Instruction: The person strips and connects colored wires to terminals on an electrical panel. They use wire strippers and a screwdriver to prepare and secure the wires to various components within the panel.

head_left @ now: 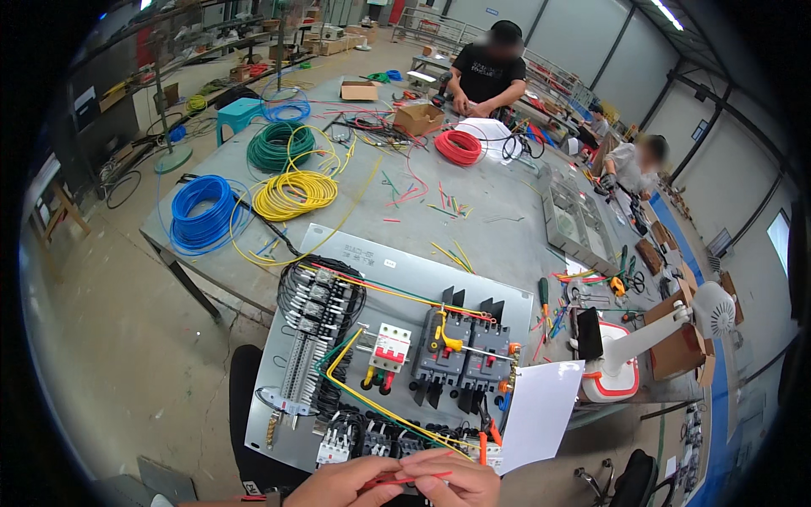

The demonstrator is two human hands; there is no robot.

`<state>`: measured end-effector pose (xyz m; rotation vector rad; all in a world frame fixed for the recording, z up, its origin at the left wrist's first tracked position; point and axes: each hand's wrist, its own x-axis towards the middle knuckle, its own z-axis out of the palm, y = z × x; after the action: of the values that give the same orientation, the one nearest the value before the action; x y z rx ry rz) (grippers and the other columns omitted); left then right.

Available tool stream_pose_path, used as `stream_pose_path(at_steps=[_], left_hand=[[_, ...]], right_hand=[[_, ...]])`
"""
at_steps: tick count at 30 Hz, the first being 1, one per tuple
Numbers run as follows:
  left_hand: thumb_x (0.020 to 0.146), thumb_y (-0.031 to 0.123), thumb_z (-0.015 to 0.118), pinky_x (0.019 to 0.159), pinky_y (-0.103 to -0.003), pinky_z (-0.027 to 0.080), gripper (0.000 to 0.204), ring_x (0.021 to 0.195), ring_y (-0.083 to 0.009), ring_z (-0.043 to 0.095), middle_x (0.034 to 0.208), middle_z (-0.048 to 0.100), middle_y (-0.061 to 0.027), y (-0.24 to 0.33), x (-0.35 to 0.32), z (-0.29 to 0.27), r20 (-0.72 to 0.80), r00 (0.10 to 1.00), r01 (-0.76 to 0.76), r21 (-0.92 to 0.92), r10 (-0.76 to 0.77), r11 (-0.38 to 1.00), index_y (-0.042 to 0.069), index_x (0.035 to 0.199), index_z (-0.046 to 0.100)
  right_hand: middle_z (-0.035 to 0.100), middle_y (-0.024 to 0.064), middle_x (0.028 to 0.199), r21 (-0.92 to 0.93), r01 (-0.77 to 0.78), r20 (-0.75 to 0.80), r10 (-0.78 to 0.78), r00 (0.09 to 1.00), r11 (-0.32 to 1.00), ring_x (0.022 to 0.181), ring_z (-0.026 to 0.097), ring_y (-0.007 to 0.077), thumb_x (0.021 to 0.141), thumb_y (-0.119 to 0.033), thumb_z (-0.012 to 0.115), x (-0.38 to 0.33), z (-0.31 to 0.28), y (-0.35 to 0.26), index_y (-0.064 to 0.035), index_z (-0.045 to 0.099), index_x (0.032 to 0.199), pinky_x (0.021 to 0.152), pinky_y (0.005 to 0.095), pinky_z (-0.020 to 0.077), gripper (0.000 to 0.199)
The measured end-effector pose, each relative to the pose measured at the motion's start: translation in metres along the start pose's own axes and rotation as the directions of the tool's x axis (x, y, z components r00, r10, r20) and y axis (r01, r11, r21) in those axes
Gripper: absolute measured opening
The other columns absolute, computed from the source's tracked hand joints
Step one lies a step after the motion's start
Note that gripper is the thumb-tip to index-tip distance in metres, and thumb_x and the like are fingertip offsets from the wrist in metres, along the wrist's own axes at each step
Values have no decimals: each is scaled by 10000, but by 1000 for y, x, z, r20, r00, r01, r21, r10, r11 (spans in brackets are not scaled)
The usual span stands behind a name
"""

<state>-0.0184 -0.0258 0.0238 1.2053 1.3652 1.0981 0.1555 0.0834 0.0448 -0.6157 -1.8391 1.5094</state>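
At the near edge of a metal mounting plate (274, 372), my left hand (342, 483) and my right hand (460, 483) meet. Both are closed on a thin red wire (410, 480), pinched between the fingertips. Just beyond them sits a row of white and black contactors (338, 444). Pliers with orange handles (489, 435) lie by the plate's lower right. Two dark moulded-case breakers (441, 359), a white breaker with red levers (389, 348) and a terminal strip (306, 363) are mounted on the plate. Yellow and green wires (372, 404) run across it.
Coils of blue wire (201, 211), yellow wire (296, 196), green wire (280, 145) and red wire (459, 147) lie on the grey table (355, 224). A white sheet (541, 414) and a white fan (612, 367) are at right. Co-workers (490, 72) are beyond.
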Motion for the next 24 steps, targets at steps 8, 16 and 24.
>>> stream_pose_path(at_steps=[8,16,24], left_hand=[[1092,202,559,676,-245,459,322,731,-87,544,863,636,-25,-13,-13,-6,103,991,117,-293,-90,949,17,1329,675],[1116,229,512,618,-198,400,352,674,-37,471,879,656,-2,-27,-14,-10,213,970,210,-482,-118,851,5,1357,635],[1077,147,569,591,-212,505,276,734,-62,606,1010,681,-52,-23,1,-9,189,956,295,-634,-226,715,-10,1301,603]], right_hand=[[679,209,1236,-208,-292,-297,224,928,934,1180,637,335,915,-242,734,-12,-83,65,72,634,1264,1060,434,473,479],[611,250,1280,-662,-408,-313,263,913,628,1209,575,409,876,-273,776,-19,-89,97,46,527,1400,1058,442,458,662],[590,259,1343,-665,-429,-298,310,903,611,1241,569,390,979,-205,648,-31,-106,125,44,509,1437,1074,446,442,540]])
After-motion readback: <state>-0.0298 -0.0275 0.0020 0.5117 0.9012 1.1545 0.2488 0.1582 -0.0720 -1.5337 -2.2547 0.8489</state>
